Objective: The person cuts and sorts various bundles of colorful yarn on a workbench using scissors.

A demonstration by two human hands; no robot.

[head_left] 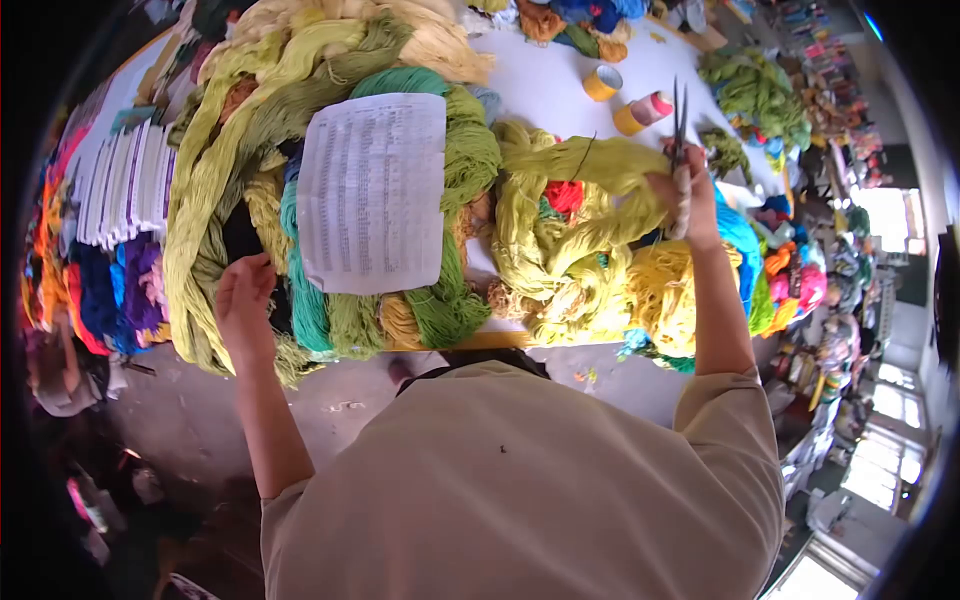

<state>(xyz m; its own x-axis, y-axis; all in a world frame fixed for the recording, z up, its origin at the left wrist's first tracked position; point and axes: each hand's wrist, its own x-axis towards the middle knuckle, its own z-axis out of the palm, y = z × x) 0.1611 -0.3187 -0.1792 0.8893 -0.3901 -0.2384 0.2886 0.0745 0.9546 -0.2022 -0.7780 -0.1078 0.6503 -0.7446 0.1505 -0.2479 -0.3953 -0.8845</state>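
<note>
In my right hand is a pair of dark scissors, blades pointing up and away from me. That hand is also at the end of a yellow-green yarn skein, which stretches left across a looped pile of the same yarn. My left hand is closed with fingertips together, beside long light-green skeins; I cannot tell what is pinched there. Between the hands, a printed sheet of small rows lies over teal yarn and green yarn.
Beyond the right-hand pile, a roll of tape and a pink-and-yellow cone are on the white table. White booklets stand in a row at left. Golden yarn hangs at the table's front edge.
</note>
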